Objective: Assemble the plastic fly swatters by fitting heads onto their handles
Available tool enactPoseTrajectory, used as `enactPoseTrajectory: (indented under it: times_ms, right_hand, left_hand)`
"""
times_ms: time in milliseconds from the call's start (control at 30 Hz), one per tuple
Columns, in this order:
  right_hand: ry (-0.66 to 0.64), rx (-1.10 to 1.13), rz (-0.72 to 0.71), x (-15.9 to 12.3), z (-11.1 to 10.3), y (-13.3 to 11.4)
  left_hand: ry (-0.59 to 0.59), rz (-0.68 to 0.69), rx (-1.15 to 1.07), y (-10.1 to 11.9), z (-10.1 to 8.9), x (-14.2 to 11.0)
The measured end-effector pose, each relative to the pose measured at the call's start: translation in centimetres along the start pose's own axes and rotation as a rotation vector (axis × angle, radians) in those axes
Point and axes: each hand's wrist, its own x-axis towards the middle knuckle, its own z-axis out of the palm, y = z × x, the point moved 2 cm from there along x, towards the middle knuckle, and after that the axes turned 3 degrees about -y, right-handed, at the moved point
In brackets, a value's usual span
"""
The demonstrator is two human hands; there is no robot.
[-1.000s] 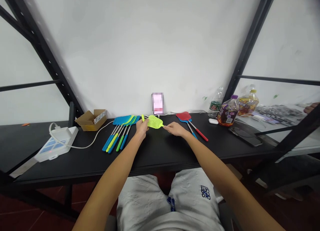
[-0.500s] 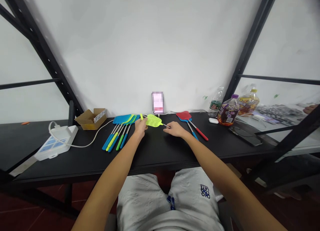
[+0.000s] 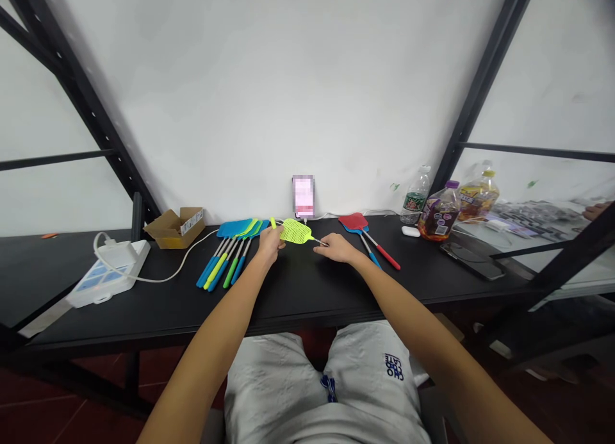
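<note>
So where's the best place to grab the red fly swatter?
I'd take the red fly swatter by its handle, probably from the near right: the handle is thick, points that way and lies apart from the blue fly swatter, while up top the two overlap.

The fly swatter [image 3: 296, 231] has a yellow-green head dotted with holes. The table [image 3: 307, 290] is black, the shorts [image 3: 266, 373] pale grey with dark blue lettering [image 3: 394, 366].
</note>
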Motion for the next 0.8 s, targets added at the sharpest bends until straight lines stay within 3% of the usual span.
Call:
enactPoseTrajectory:
  times_ms: [167, 800]
  right_hand:
    - [-0.032, 0.041, -0.008, -0.1, -0.1, -0.1]
    - [0.045, -0.003, -0.032, -0.1, -0.1, -0.4]
  left_hand:
    - [-0.095, 0.022, -0.047, 0.1, -0.1, 0.3]
    - [-0.186, 0.084, 0.028, 0.5, 1.2, -1.1]
